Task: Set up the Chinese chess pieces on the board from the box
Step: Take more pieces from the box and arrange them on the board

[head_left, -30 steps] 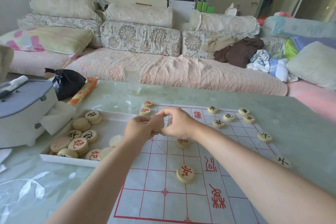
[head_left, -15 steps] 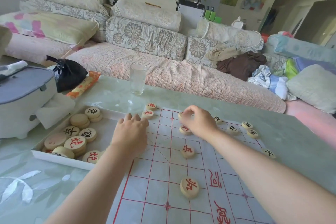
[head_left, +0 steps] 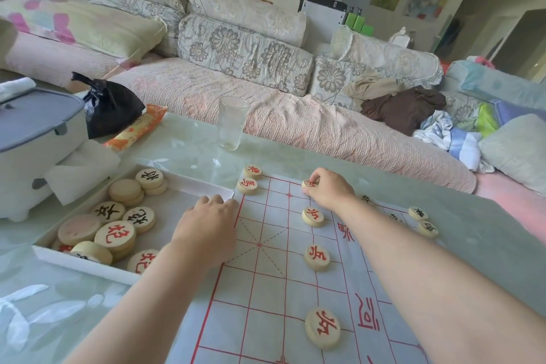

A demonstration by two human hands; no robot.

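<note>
The paper chess board (head_left: 266, 289) with red lines lies on the table. My right hand (head_left: 328, 189) pinches a red-marked wooden piece (head_left: 308, 183) at the board's far edge. Three red pieces (head_left: 313, 216) stand in a column below it. Two red pieces (head_left: 247, 185) sit at the far left corner. Black-marked pieces (head_left: 418, 213) lie at the right side, partly hidden by my right arm. My left hand (head_left: 206, 221) rests knuckles up at the corner of the white box (head_left: 88, 266), fingers curled under. The box holds several stacked pieces (head_left: 115, 235).
An empty drinking glass (head_left: 232, 122) stands beyond the board. A grey-lidded white container (head_left: 35, 139), tissue, a black bag (head_left: 110, 108) and an orange packet (head_left: 136, 128) crowd the left. A sofa with cushions and clothes runs behind the table.
My hands separated: the right one carried a piece out to the far edge of the board, while the left drew back toward the box. The camera view tilted.
</note>
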